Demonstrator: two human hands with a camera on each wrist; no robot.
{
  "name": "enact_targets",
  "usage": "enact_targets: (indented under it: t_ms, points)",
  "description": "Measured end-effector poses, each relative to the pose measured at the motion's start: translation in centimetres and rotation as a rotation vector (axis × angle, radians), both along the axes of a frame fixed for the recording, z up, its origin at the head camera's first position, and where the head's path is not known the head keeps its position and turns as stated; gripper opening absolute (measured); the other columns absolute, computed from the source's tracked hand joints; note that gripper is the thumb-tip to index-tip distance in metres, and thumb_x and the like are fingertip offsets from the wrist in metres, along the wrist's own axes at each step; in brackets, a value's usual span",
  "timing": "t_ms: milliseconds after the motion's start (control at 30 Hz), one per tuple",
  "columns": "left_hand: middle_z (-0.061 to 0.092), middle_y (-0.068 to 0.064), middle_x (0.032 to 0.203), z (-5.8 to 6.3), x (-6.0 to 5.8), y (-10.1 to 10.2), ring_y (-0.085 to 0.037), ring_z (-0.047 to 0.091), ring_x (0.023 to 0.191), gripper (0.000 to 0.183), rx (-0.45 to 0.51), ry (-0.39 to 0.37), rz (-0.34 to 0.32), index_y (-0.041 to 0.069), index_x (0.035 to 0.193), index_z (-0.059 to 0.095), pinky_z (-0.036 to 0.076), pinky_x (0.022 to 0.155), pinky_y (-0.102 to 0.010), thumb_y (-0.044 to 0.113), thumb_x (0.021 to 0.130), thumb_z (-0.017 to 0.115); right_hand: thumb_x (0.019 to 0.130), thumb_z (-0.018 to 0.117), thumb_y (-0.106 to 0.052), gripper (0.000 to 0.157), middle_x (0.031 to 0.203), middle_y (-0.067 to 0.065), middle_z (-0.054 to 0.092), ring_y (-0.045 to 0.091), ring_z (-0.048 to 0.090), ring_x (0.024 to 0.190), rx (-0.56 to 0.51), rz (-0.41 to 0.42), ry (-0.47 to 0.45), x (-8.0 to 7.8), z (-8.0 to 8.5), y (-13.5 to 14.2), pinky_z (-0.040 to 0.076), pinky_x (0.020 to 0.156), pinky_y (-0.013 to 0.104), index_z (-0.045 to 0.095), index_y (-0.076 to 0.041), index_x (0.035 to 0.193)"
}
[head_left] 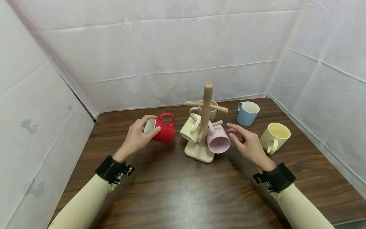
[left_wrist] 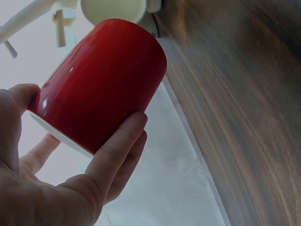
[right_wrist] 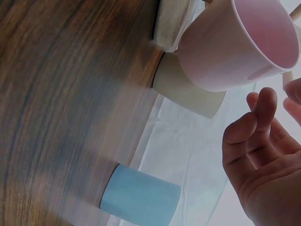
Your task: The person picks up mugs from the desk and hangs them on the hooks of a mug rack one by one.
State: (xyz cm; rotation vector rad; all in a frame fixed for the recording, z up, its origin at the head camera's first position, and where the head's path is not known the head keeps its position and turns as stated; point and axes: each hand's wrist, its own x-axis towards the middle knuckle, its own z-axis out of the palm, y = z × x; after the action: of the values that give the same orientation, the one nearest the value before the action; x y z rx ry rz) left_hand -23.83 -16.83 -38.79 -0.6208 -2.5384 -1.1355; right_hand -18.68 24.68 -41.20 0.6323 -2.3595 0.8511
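My left hand (head_left: 139, 135) grips a red mug (head_left: 165, 131) near its rim, thumb on one side and fingers on the other. The mug is tipped on its side above the table, white inside facing left and handle up; its red wall (left_wrist: 106, 80) fills much of the left wrist view. To its right stands a wooden mug tree (head_left: 207, 95). A pale yellow-green mug (head_left: 188, 128) and a pink mug (head_left: 218, 140) hang on its pegs. Just right of the pink mug, my right hand (head_left: 248, 144) holds nothing, its fingers (right_wrist: 242, 134) loosely bent and apart from the mug.
Behind the tree stands a cream mug (head_left: 213, 113), partly hidden. A blue mug (head_left: 246, 116) and a yellow mug (head_left: 275, 136) stand upright on the right of the dark wooden table (head_left: 183, 197). White cloth walls (head_left: 171, 47) enclose the back and sides.
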Motion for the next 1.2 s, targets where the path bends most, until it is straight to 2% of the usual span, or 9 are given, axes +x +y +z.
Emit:
enact_targets:
  t_ms: [100, 233, 400, 500, 600, 733, 800, 967, 1200]
  points:
    - [0.056, -0.002, 0.106, 0.2, 0.9, 0.0, -0.019, 0.052, 0.087, 0.046, 0.012, 0.001, -0.015, 0.026, 0.125, 0.053, 0.05, 0.066, -0.039, 0.044, 0.084, 0.064, 0.09, 0.06, -0.018, 0.038, 0.098, -0.004, 0.067, 0.005, 0.033, 0.046, 0.0, 0.002, 0.004, 0.1, 0.0, 0.0, 0.027, 0.041, 0.02, 0.055, -0.021, 0.128]
    - [0.054, -0.001, 0.107, 0.3, 1.9, -0.2, -0.018, 0.056, 0.079, 0.046, 0.016, -0.013, -0.034, 0.026, 0.125, 0.051, 0.051, 0.061, -0.036, 0.044, 0.084, 0.064, 0.09, 0.06, -0.018, 0.039, 0.099, -0.005, 0.066, 0.005, 0.034, 0.047, -0.003, -0.005, -0.008, 0.3, 0.0, -0.1, 0.027, 0.042, 0.021, 0.055, -0.023, 0.129]
    - [0.053, 0.0, 0.112, 0.2, 3.0, -0.2, -0.017, 0.059, 0.074, 0.045, 0.034, -0.034, -0.09, 0.027, 0.125, 0.05, 0.052, 0.055, -0.034, 0.041, 0.085, 0.064, 0.09, 0.061, -0.018, 0.04, 0.1, -0.009, 0.064, 0.004, 0.035, 0.049, -0.011, -0.012, 0.013, 0.7, 0.2, -0.4, 0.028, 0.044, 0.021, 0.055, -0.025, 0.128]
    - [0.051, 0.0, 0.116, 0.3, 3.8, 0.0, -0.016, 0.06, 0.077, 0.045, 0.062, -0.053, -0.14, 0.027, 0.126, 0.049, 0.053, 0.054, -0.034, 0.036, 0.085, 0.065, 0.088, 0.063, -0.017, 0.04, 0.085, -0.012, 0.058, 0.005, 0.036, 0.052, -0.022, -0.012, 0.051, 1.1, 0.5, -0.7, 0.029, 0.047, 0.019, 0.057, -0.024, 0.127]
    - [0.051, -0.007, 0.118, 1.9, 5.4, 0.8, -0.02, 0.061, 0.081, 0.044, 0.087, -0.084, -0.185, 0.018, 0.126, 0.048, 0.054, 0.056, -0.037, 0.026, 0.087, 0.065, 0.087, 0.064, -0.013, 0.041, 0.081, -0.011, 0.051, 0.006, 0.039, 0.056, -0.033, 0.003, 0.098, 1.5, 0.9, -1.2, 0.031, 0.05, 0.018, 0.058, -0.023, 0.126]
    - [0.052, -0.011, 0.116, 3.9, 7.6, 1.9, -0.025, 0.061, 0.084, 0.042, 0.104, -0.109, -0.211, 0.008, 0.123, 0.047, 0.055, 0.061, -0.036, 0.016, 0.086, 0.065, 0.081, 0.066, -0.003, 0.041, 0.098, -0.003, 0.058, 0.007, 0.042, 0.058, -0.063, 0.055, 0.168, 2.4, 2.0, -2.4, 0.034, 0.051, 0.018, 0.061, -0.013, 0.121]
    - [0.053, -0.01, 0.114, 4.0, 8.1, 2.2, -0.025, 0.06, 0.084, 0.042, 0.114, -0.109, -0.225, 0.008, 0.123, 0.047, 0.055, 0.061, -0.033, 0.016, 0.086, 0.066, 0.077, 0.068, 0.003, 0.042, 0.106, 0.004, 0.06, 0.007, 0.043, 0.057, -0.084, 0.09, 0.192, 3.1, 2.8, -3.2, 0.035, 0.049, 0.017, 0.062, -0.008, 0.117]
    - [0.053, -0.012, 0.114, 3.8, 8.9, 2.9, -0.023, 0.061, 0.086, 0.042, 0.178, -0.146, -0.297, 0.006, 0.123, 0.045, 0.055, 0.06, -0.032, 0.012, 0.086, 0.065, 0.072, 0.068, 0.009, 0.045, 0.11, 0.014, 0.059, 0.009, 0.046, 0.056, -0.121, 0.178, 0.193, 4.7, 4.2, -5.0, 0.037, 0.047, 0.016, 0.061, 0.0, 0.115]
    - [0.053, -0.011, 0.113, 3.7, 10.1, 4.1, -0.02, 0.061, 0.091, 0.043, 0.263, -0.173, -0.355, 0.007, 0.122, 0.045, 0.055, 0.057, -0.033, 0.009, 0.084, 0.066, 0.068, 0.07, 0.008, 0.063, 0.115, 0.017, 0.052, 0.016, 0.052, 0.061, -0.163, 0.285, 0.12, 6.1, 4.1, -6.6, 0.046, 0.044, 0.031, 0.047, 0.006, 0.127]
